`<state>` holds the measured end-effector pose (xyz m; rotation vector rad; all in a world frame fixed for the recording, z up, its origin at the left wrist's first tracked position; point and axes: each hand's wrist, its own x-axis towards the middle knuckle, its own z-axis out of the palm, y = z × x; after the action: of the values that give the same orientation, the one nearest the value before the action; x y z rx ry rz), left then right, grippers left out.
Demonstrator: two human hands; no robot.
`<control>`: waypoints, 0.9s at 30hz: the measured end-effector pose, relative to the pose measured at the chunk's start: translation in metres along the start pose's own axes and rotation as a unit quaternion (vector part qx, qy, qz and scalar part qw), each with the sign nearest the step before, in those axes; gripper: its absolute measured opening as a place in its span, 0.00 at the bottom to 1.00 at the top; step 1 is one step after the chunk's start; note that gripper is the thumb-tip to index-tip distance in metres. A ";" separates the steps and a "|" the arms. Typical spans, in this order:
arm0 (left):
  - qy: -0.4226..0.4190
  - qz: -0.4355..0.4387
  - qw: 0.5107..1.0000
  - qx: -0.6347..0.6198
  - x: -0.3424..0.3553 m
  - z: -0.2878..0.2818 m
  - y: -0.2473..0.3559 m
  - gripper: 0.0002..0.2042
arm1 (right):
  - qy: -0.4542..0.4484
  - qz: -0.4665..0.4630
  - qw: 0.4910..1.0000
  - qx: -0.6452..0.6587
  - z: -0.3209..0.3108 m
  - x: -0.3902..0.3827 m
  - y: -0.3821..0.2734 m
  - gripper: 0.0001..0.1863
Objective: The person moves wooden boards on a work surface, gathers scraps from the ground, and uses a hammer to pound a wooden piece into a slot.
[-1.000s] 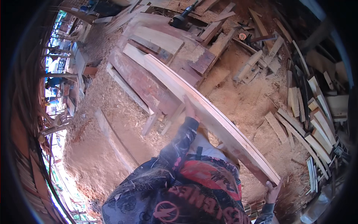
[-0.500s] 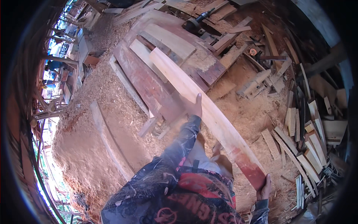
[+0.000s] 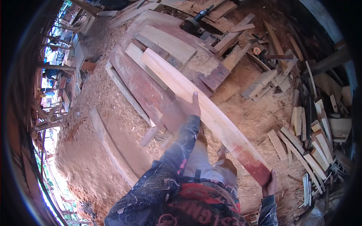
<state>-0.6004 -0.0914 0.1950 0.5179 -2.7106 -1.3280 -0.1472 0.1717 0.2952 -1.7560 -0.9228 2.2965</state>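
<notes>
A long, slightly curved wooden plank (image 3: 215,116) slants across the middle, pale for most of its length and dark red at its near right end. My left hand (image 3: 189,108) grips its left edge around mid-length, thumb raised along the face; the other fingers are partly blurred. At the red end, my right hand (image 3: 269,184) is closed around the corner, with its thumb near the edge and some fingers hidden underneath. The plank's far end lies over a broad, reddish-brown work board (image 3: 128,79), close to a pale board (image 3: 169,41) on it.
Sawdust (image 3: 94,158) covers the ground, where a curved plank (image 3: 109,139) lies at left. A dark power tool (image 3: 193,24) sits beyond the work board. Offcuts (image 3: 316,150) crowd the right side, and a squared timber block (image 3: 259,83) lies nearer the middle.
The plank's far end has shifted a little left, and its red end slightly right and up. Both hands have moved with it, keeping their grip.
</notes>
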 end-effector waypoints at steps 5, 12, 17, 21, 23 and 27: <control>-0.015 -0.027 0.999 -0.021 0.021 -0.012 0.020 0.50 | 0.005 0.004 1.000 -0.004 0.033 0.008 0.001 0.21; -0.005 -0.027 0.999 0.034 0.092 -0.010 0.006 0.50 | -0.013 0.024 0.999 0.018 0.096 0.036 0.017 0.20; 0.007 -0.009 0.998 0.057 0.147 -0.011 -0.002 0.50 | -0.012 0.032 0.999 0.029 0.147 0.054 0.031 0.19; 0.044 0.010 0.995 0.091 0.196 -0.010 -0.008 0.49 | -0.017 0.031 0.999 0.012 0.195 0.061 0.031 0.19; 0.061 0.022 0.992 0.106 0.219 -0.013 -0.017 0.48 | -0.023 0.030 0.999 0.004 0.215 0.065 0.037 0.19; 0.059 0.030 0.993 0.101 0.263 -0.015 -0.014 0.49 | -0.031 0.023 0.999 -0.006 0.255 0.071 0.040 0.18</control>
<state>-0.8405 -0.1981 0.1734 0.5093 -2.7538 -0.9813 -0.3907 0.0686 0.2521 -1.7372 -0.9191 2.3914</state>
